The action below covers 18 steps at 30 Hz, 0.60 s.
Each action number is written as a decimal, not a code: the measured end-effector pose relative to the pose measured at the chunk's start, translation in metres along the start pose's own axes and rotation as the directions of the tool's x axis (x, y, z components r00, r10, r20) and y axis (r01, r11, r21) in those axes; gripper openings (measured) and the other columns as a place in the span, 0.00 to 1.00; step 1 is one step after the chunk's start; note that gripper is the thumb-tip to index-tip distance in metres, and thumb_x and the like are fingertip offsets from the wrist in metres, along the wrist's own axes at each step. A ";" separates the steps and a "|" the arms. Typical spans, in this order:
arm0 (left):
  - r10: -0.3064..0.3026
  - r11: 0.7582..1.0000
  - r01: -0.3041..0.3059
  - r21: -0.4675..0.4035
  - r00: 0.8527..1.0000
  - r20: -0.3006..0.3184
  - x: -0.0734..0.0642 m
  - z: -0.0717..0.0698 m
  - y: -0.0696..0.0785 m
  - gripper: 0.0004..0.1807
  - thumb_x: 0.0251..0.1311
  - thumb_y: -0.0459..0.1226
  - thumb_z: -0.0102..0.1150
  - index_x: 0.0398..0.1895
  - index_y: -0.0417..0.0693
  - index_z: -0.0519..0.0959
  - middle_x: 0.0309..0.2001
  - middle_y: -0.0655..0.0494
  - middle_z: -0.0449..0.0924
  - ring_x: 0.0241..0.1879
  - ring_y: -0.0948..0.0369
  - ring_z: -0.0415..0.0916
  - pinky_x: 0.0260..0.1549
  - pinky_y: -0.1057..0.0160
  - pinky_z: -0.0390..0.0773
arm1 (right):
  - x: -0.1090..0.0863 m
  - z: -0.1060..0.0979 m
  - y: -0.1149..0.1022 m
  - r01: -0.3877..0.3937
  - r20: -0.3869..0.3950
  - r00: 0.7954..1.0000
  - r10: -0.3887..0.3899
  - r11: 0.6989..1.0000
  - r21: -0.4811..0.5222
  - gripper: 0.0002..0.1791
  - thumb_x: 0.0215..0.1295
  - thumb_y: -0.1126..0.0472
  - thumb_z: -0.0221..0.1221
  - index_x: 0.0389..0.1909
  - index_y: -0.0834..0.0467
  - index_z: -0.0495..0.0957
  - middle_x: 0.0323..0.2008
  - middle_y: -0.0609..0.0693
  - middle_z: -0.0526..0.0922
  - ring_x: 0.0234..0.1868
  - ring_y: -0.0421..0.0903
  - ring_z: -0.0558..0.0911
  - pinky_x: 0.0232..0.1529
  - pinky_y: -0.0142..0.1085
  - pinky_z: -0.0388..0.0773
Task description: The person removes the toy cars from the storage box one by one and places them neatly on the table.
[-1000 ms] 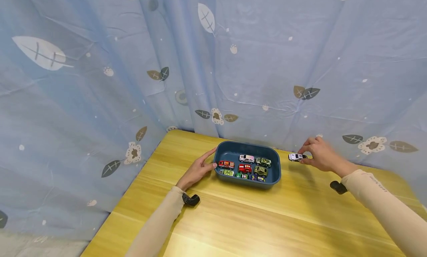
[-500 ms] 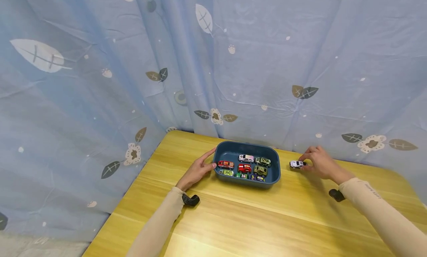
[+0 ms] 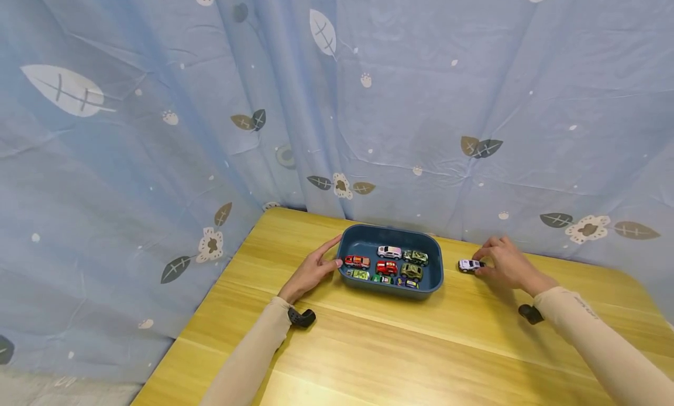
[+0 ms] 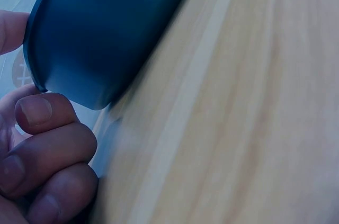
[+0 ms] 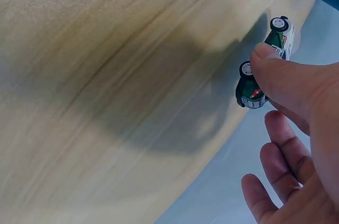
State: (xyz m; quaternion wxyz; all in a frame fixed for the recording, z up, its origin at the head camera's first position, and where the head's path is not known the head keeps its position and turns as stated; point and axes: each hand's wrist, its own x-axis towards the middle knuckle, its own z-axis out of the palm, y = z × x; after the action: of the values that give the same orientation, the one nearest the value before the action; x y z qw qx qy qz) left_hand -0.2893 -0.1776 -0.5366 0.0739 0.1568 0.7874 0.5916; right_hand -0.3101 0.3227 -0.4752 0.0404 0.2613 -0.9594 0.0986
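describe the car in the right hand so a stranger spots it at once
On the wooden table sits a blue bin of toy cars. To its right, the right hand pinches a white car with dark green on its side, the only one outside the bin.

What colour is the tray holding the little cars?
The tray is dark blue, clearest in the head view.

The basin [image 3: 433, 267] is smooth, satiny plastic. Around it, the tabletop [image 3: 337, 347] shows streaked wood grain, glossy towards 7 o'clock and finely pebbled at 11 o'clock in the right wrist view. The curtain [image 3: 416, 96] at 12 o'clock is creased, faintly shiny sheeting. The toy car [image 3: 467, 265] at 3 o'clock looks hard and smooth; the sleeves [image 3: 253, 347] at 4 and 8 o'clock are matt cloth.
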 end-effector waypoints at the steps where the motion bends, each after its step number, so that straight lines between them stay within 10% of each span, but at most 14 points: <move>1: 0.002 1.000 -0.002 0.003 1.000 -0.001 0.000 0.000 0.000 0.37 0.75 0.46 0.63 0.83 0.75 0.62 0.16 0.65 0.56 0.15 0.64 0.53 0.21 0.67 0.57 | 0.000 0.001 0.000 0.000 0.002 1.000 0.000 1.000 0.001 0.13 0.57 0.58 0.79 0.42 0.58 0.91 0.43 0.57 0.82 0.44 0.57 0.73 0.45 0.51 0.70; 18: -0.005 1.000 0.005 -0.008 1.000 -0.002 0.000 0.001 0.002 0.37 0.76 0.44 0.62 0.83 0.75 0.61 0.16 0.64 0.57 0.15 0.64 0.54 0.21 0.67 0.58 | -0.001 0.013 0.001 -0.018 0.017 1.000 0.017 1.000 0.025 0.14 0.61 0.57 0.76 0.45 0.58 0.90 0.42 0.56 0.84 0.44 0.56 0.75 0.43 0.47 0.69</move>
State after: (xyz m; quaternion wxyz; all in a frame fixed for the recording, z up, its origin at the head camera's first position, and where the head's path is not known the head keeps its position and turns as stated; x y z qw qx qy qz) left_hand -0.2887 -0.1767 -0.5352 0.0750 0.1540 0.7856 0.5946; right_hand -0.3100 0.3215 -0.4881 0.0283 0.2541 -0.9606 0.1089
